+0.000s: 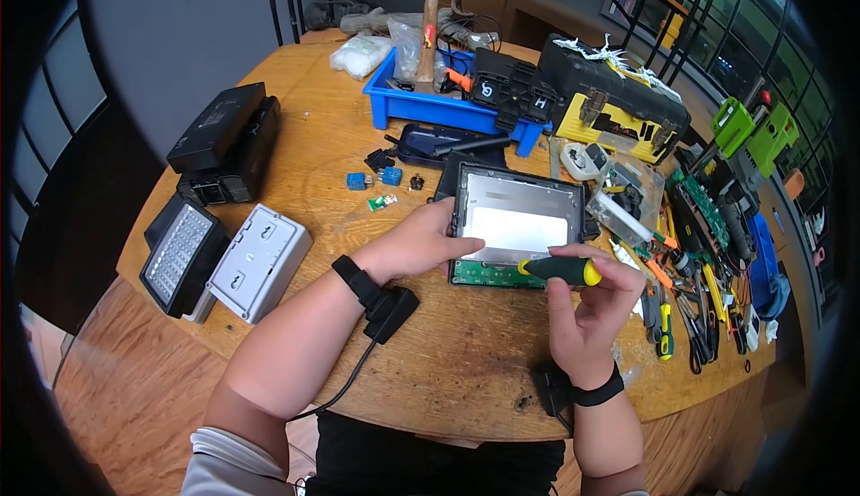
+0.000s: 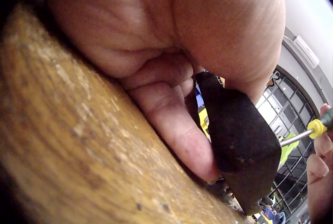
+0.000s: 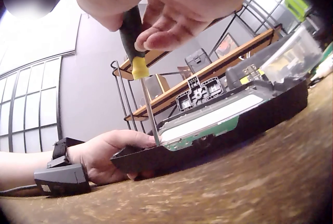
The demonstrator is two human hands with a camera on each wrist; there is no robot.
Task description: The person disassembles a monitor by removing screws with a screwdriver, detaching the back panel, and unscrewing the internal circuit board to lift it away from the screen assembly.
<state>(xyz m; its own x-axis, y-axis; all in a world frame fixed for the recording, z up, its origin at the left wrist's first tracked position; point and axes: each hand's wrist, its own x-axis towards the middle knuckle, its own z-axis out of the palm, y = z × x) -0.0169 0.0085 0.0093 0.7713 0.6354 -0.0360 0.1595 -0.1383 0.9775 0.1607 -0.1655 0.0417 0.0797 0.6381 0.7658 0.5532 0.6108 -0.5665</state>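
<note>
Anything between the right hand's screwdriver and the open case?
Nothing visible in the way: the screwdriver in the right hand reaches down to the case. The thumb of the left hand lies close beside its lower end, though.

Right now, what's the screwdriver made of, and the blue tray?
The screwdriver has a shiny shaft, probably steel, and a dark, dull grip with yellow ends, plastic or maybe rubber. The blue tray looks like hard plastic: one smooth, moulded colour with a slight sheen.
</note>
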